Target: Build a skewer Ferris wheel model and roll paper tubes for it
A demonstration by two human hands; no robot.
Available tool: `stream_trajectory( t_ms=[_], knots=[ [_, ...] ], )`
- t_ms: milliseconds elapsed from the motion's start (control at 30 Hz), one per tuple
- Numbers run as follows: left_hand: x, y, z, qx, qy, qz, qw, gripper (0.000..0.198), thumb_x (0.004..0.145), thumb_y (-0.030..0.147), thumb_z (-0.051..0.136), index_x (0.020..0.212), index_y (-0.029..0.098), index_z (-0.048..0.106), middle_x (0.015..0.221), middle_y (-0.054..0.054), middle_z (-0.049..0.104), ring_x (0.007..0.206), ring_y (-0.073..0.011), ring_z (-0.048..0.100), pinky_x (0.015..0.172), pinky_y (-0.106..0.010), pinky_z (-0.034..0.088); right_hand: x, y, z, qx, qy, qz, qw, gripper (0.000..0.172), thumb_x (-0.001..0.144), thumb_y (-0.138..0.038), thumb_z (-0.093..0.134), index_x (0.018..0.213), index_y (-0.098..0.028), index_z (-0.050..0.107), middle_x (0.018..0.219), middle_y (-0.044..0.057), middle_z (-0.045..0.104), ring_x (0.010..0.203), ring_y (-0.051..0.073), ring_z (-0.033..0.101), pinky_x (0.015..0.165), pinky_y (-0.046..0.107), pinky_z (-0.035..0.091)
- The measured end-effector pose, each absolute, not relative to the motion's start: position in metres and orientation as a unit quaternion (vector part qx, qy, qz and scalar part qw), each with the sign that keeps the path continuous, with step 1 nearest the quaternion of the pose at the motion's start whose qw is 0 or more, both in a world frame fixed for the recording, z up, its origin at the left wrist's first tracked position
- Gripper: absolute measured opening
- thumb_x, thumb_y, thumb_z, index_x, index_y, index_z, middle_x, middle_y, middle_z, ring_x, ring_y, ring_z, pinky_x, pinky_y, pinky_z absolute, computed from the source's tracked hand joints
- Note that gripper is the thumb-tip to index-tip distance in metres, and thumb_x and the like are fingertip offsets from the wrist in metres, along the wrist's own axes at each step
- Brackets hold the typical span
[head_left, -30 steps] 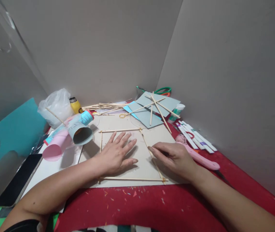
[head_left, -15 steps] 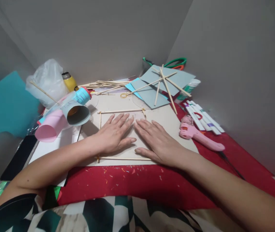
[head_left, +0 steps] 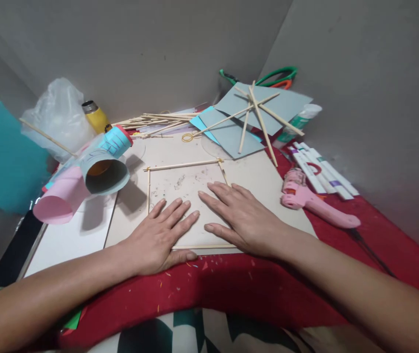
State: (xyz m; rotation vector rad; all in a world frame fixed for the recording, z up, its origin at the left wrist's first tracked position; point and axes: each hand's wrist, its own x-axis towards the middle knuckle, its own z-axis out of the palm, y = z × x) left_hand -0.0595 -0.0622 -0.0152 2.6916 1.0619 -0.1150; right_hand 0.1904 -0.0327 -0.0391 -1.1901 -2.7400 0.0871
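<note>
A square frame of thin wooden sticks (head_left: pixel 182 165) lies on a beige cardboard sheet (head_left: pixel 253 176). My left hand (head_left: pixel 160 238) rests flat and open on the frame's near left part, fingers spread. Beside it my right hand (head_left: pixel 242 215) also lies flat and open, covering the frame's right side and near right corner. Neither hand holds anything.
A pink glue gun (head_left: pixel 314 206) and white glue sticks (head_left: pixel 322 169) lie to the right on the red cloth (head_left: pixel 231 289). Loose sticks (head_left: pixel 154 122), grey-blue card with crossed sticks (head_left: pixel 253 115), scissors (head_left: pixel 275 78), paper rolls (head_left: pixel 84 176), a plastic bag (head_left: pixel 57 115) and a yellow bottle (head_left: pixel 95 117) crowd the back.
My right hand let go of the frame's right stick and flattened beside the left. My left hand slid back toward the near edge. The view shifted, showing more of my lap.
</note>
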Motion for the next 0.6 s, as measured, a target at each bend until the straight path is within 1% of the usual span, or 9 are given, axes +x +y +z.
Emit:
stream_trajectory(
  t_ms=[100,267,333,433,500,533,600],
  knots=[
    [-0.059,-0.062,-0.016,0.925,0.358,-0.044,0.119,0.079,0.092,0.069,0.031,0.154,0.02,0.021,0.16,-0.016,0.017,0.148,-0.0323,0.013,0.118,-0.056,0.01,0.189,-0.033,-0.036,-0.408,-0.909,0.037,0.081,0.061,0.096,-0.051,0.043,0.144,-0.013,0.046,0.149,0.024,0.041,0.138,0.037,0.037,0.108,0.057,0.032],
    [-0.06,-0.063,-0.018,0.926,0.362,-0.045,0.092,0.075,0.093,0.067,0.031,0.154,0.024,0.02,0.16,-0.014,0.018,0.148,-0.0313,0.013,0.118,-0.055,0.011,0.189,-0.031,-0.031,-0.415,-0.902,0.066,0.101,0.06,0.096,-0.05,0.043,0.143,-0.012,0.047,0.149,0.022,0.043,0.137,0.036,0.038,0.109,0.056,0.031],
    [-0.06,-0.063,-0.019,0.928,0.362,-0.045,0.079,0.072,0.095,0.064,0.031,0.155,0.025,0.018,0.16,-0.013,0.017,0.148,-0.0312,0.014,0.118,-0.055,0.011,0.192,-0.027,-0.029,-0.417,-0.896,0.094,0.122,0.058,0.098,-0.049,0.037,0.143,-0.014,0.047,0.149,0.019,0.044,0.138,0.033,0.038,0.11,0.054,0.031],
    [-0.061,-0.062,-0.019,0.929,0.361,-0.046,0.065,0.068,0.097,0.059,0.031,0.155,0.025,0.017,0.161,-0.013,0.015,0.148,-0.0309,0.015,0.118,-0.055,0.012,0.2,-0.019,-0.025,-0.417,-0.876,0.19,0.151,0.06,0.102,-0.048,0.021,0.146,-0.015,0.043,0.148,0.014,0.047,0.139,0.026,0.038,0.113,0.049,0.03],
    [-0.061,-0.062,-0.018,0.929,0.361,-0.052,0.061,0.066,0.098,0.057,0.03,0.155,0.025,0.018,0.161,-0.013,0.014,0.148,-0.0309,0.015,0.118,-0.055,0.013,0.204,-0.015,-0.023,-0.415,-0.86,0.248,0.161,0.063,0.102,-0.049,0.014,0.148,-0.015,0.04,0.149,0.011,0.047,0.139,0.023,0.039,0.114,0.046,0.03],
    [-0.061,-0.061,-0.017,0.929,0.361,-0.055,0.06,0.066,0.098,0.057,0.03,0.155,0.025,0.018,0.161,-0.013,0.014,0.148,-0.0309,0.015,0.118,-0.055,0.013,0.205,-0.015,-0.022,-0.415,-0.857,0.259,0.163,0.063,0.102,-0.049,0.013,0.148,-0.014,0.04,0.149,0.011,0.046,0.139,0.023,0.039,0.115,0.046,0.03],
    [-0.061,-0.061,-0.016,0.928,0.364,-0.062,0.057,0.066,0.098,0.057,0.03,0.155,0.026,0.017,0.161,-0.012,0.013,0.148,-0.0309,0.015,0.118,-0.055,0.012,0.205,-0.016,-0.023,-0.413,-0.864,0.242,0.159,0.064,0.102,-0.051,0.016,0.147,-0.014,0.041,0.149,0.012,0.046,0.139,0.025,0.038,0.115,0.048,0.028]
  ],
)
